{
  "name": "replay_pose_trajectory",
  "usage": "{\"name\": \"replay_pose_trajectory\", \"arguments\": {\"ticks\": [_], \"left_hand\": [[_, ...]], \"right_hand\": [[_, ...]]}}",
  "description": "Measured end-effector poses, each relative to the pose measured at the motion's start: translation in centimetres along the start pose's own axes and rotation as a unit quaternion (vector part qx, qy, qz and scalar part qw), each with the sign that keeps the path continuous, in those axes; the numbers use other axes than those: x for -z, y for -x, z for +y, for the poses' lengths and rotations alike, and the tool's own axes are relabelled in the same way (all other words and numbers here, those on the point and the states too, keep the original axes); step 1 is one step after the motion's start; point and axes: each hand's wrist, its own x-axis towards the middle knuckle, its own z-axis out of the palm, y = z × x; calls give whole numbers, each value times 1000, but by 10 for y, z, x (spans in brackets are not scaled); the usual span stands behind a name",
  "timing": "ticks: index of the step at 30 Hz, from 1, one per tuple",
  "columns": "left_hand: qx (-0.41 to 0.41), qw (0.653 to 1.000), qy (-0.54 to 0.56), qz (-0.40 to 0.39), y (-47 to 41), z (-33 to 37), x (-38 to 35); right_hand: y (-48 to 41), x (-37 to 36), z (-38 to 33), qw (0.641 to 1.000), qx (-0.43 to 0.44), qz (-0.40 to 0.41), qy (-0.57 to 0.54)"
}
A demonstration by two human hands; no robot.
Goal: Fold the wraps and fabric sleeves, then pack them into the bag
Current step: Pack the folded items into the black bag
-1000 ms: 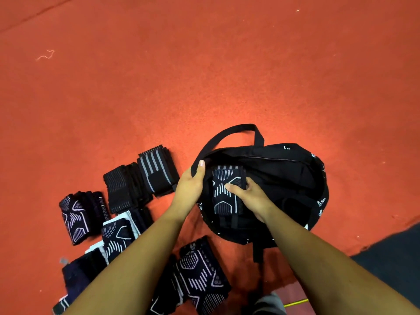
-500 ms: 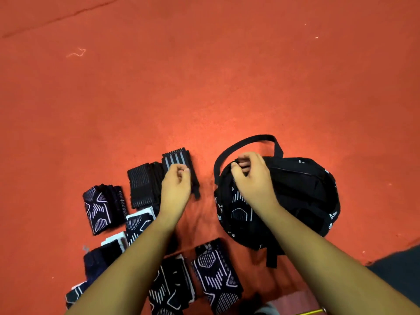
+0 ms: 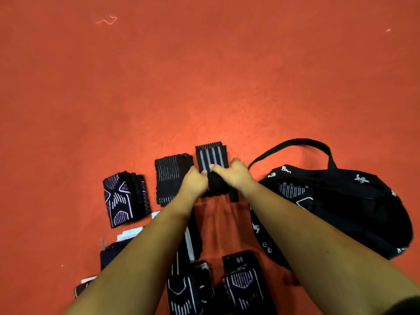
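A folded black wrap with grey stripes (image 3: 211, 156) lies on the red floor left of the black bag (image 3: 354, 214). My left hand (image 3: 195, 181) and my right hand (image 3: 235, 173) both grip this wrap from its near side. The bag lies open on its side with a patterned sleeve (image 3: 293, 192) showing inside and its strap (image 3: 297, 143) looping up. To the left sit another folded striped wrap (image 3: 170, 176) and a folded patterned sleeve (image 3: 123, 197). More folded patterned sleeves (image 3: 244, 285) lie between my forearms near the bottom edge.
Red floor (image 3: 204, 76) stretches wide ahead. A small scrap of thread (image 3: 106, 20) lies far off at the upper left. Dark folded pieces with white edges (image 3: 118, 246) sit partly under my left forearm.
My right hand left the bag's rim and moved left to the striped wrap. My left hand stays on that wrap. The view has shifted, so everything sits more to the right.
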Motion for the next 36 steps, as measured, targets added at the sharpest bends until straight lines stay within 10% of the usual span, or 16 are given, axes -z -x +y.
{"name": "replay_pose_trajectory", "arguments": {"ticks": [13,20,33,36], "left_hand": [[3,988,156,1,23,8,-4],[-121,917,369,-93,87,47,2],[-174,942,233,-167,189,78,-76],[-197,977,62,-53,170,72,-93]], "right_hand": [[-3,-3,-1,977,17,-57,-205],[76,64,-25,941,94,-79,-314],[179,165,72,913,91,24,-397],[190,194,112,918,68,14,-390]]}}
